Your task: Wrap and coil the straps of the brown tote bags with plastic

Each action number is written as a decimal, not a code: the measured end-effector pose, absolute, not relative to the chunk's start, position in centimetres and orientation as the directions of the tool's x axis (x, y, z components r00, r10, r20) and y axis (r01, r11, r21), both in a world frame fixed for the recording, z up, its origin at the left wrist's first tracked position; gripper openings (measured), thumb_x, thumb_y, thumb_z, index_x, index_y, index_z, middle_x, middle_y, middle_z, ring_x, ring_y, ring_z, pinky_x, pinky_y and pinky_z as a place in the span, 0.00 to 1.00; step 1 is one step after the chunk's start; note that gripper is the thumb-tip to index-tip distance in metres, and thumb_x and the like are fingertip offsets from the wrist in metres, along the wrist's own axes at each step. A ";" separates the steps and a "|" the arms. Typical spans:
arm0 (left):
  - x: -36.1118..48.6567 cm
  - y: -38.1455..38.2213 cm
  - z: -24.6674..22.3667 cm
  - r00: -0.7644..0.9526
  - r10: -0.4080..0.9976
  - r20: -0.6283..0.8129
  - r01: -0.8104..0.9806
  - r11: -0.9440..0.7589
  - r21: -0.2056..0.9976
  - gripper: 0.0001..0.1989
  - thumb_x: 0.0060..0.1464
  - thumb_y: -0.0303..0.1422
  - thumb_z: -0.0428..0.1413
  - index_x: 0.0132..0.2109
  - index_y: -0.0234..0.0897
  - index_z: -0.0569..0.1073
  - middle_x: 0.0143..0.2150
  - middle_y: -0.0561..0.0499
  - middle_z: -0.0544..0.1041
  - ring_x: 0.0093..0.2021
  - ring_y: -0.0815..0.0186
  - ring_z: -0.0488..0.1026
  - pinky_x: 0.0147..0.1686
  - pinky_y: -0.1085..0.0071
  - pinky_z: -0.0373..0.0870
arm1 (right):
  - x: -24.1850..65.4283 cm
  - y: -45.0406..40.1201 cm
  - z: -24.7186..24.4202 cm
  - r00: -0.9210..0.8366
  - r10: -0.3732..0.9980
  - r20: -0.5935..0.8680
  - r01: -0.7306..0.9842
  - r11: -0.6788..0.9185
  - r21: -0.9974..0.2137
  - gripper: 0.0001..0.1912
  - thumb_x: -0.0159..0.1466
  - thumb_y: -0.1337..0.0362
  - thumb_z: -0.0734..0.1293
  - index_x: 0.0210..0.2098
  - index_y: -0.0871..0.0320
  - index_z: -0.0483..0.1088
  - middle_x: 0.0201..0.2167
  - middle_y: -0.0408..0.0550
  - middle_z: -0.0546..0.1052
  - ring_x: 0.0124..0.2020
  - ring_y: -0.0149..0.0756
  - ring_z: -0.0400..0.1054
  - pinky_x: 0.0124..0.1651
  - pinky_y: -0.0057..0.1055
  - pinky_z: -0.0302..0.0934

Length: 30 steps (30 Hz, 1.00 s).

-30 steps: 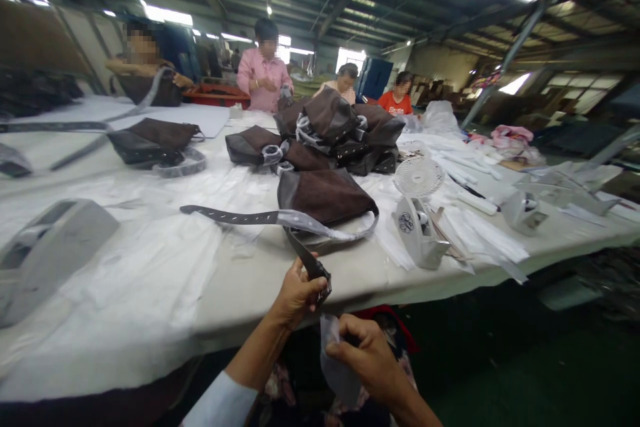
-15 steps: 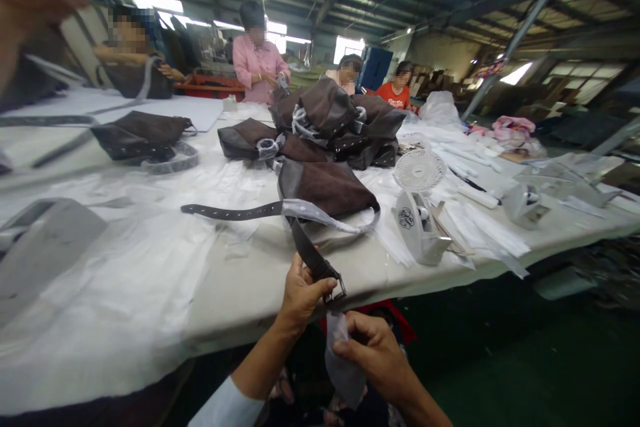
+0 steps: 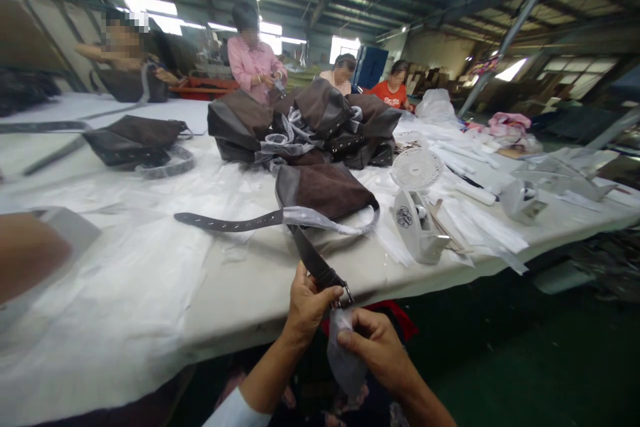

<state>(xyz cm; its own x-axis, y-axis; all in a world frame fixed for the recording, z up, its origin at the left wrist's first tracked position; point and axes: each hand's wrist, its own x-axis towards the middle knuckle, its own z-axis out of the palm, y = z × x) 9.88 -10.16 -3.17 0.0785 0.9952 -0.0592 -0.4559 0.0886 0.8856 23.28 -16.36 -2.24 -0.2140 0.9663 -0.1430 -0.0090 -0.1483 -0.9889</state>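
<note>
Brown strap (image 3: 316, 268): held above the table edge, running from the brown bag down to the left hand, with a metal buckle (image 3: 345, 295) at its lower end.

Left hand (image 3: 310, 303): nearest the table edge; fingers and thumb clamped around the strap just short of the buckle.

Right hand (image 3: 375, 350): thumb and fingers pinched together on the clear plastic sleeve, just below the buckle.

Clear plastic sleeve (image 3: 346, 359): hangs below the table edge; its top lies against the buckle.

Brown bag (image 3: 320, 190): suede and leather, resting on the table near the edge, in front of the pile; the strap's punched tail (image 3: 225, 221) extends left across the table, and a plastic wrap (image 3: 320, 220) covers a stretch of strap beside it.

Table (image 3: 240, 327): long, with a pale edge and white plastic sheeting spread across it.

Desk fan (image 3: 416, 169): small and white, to the right of the brown bag, among white plastic sheets.

Bag pile (image 3: 320, 110): several dark bags stacked behind the brown bag; a single bag (image 3: 133, 140) lies to the left.

Co-workers: a person in a pink shirt (image 3: 250, 63) stands beyond the pile, and a person in an orange shirt (image 3: 395, 90) sits farther right.
</note>
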 end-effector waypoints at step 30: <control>9.4 -11.0 -4.2 0.174 0.983 -0.059 -0.416 0.128 0.900 0.26 0.37 0.33 0.67 0.42 0.37 0.63 0.30 0.53 0.74 0.31 0.66 0.72 0.28 0.74 0.69 | 24.4 -15.7 -3.2 -0.016 0.992 -0.125 0.145 -0.121 -0.982 0.21 0.60 0.47 0.64 0.30 0.62 0.71 0.22 0.44 0.68 0.22 0.28 0.58 0.23 0.25 0.52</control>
